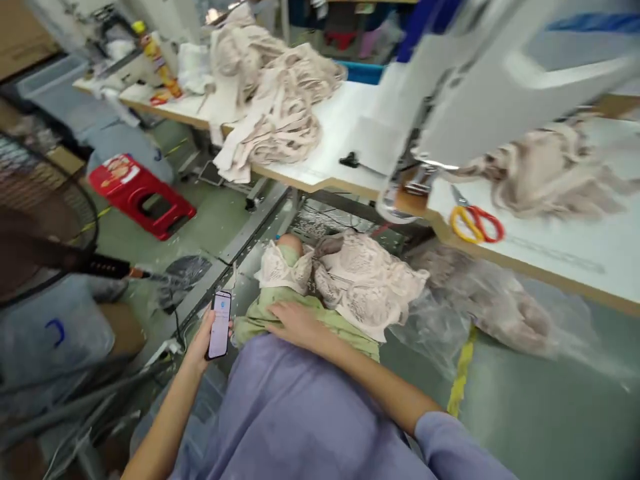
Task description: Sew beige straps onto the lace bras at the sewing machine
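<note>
My left hand [203,335] is closed around a smartphone [220,325], held upright with its lit screen facing me; the text on it is too small to read. Over my lap lies my right hand [296,324], its fingers stretched out on light green cloth [255,323] and holding nothing. Just beyond that hand, pale lace bras [367,283] are heaped across my knees. One lace cup [286,268] sits on the knee at the left.
A sewing machine [500,87] stands on the white worktable [340,150] ahead. Scissors [475,223] lie near its edge, with beige fabric strips [285,100] piled farther left. On the floor are a red stool [143,197] and a plastic bag [500,303]. A fan [45,220] stands left.
</note>
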`<state>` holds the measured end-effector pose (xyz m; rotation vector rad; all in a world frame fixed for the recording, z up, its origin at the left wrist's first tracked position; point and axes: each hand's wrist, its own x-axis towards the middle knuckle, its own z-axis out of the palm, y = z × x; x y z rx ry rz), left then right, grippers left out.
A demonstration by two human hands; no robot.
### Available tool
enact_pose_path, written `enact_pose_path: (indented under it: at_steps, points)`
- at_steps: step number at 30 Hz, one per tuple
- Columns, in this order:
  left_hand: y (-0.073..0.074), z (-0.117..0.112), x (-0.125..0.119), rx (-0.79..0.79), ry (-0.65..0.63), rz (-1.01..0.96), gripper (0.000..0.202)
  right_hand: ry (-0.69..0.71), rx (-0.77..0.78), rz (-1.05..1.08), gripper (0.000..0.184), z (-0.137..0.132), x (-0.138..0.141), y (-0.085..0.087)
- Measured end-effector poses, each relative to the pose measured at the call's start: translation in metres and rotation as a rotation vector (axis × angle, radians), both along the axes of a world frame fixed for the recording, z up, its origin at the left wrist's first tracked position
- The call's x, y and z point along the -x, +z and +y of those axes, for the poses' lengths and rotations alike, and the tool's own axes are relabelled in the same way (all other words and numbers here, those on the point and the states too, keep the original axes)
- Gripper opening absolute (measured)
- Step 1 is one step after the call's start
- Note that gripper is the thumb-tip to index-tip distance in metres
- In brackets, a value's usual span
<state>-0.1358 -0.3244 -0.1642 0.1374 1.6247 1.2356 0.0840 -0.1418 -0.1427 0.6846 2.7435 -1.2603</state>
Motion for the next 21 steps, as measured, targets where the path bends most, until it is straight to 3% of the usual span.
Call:
enact_pose_path:
  at_steps: [2, 5, 7, 10, 14, 21]
  points:
    - [-0.022, -0.035, 0.001, 0.1, 0.01, 0.092, 0.068, 0.149, -0.033, -0.024, 0.057, -0.014, 0.03, -0.014]
    - [-0.044, -0.084, -0.011, 0.235, -0.102, 0.173, 0.069, 0.34, -0.07, -0.095, 0.065, -0.043, 0.068, -0.036]
    - [-0.049, -0.11, -0.026, 0.26, -0.223, 0.214, 0.065, 0.409, -0.102, -0.149, 0.059, -0.064, 0.086, -0.048]
    - [-0.044, -0.135, -0.047, 0.22, -0.397, 0.324, 0.061, 0.455, -0.136, -0.183, 0.038, -0.087, 0.1, -0.06]
    - [-0.039, -0.138, -0.048, 0.174, -0.556, 0.538, 0.058, 0.458, -0.146, -0.073, 0.022, -0.098, 0.101, -0.058]
    - [-0.065, -0.095, -0.017, 0.069, -0.763, 0.794, 0.042, 0.508, -0.163, 0.182, 0.016, -0.098, 0.094, -0.044]
